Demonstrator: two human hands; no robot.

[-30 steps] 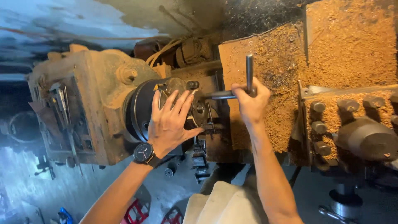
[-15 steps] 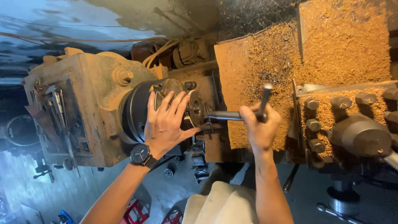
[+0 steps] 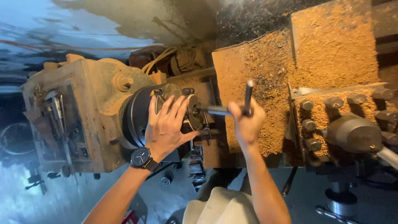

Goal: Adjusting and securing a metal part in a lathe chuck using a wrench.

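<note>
Steel chuck key (image 3: 232, 110) gripped by right hand (image 3: 247, 124); left fingers (image 3: 174, 108) splay on chuck (image 3: 139, 114).

Much of the chuck (image 3: 139, 114) face is covered by the spread left hand (image 3: 168, 126). The middle of the chuck key (image 3: 248, 97) crossbar is hidden inside the closed right hand (image 3: 247, 124), and its tip cannot be made out where it meets the chuck. The lathe bed (image 3: 265, 83) is buried under wood shavings. The tool post lever (image 3: 389, 157) is cut off by the right edge. Both forearms are cut off at the near edge.
</note>
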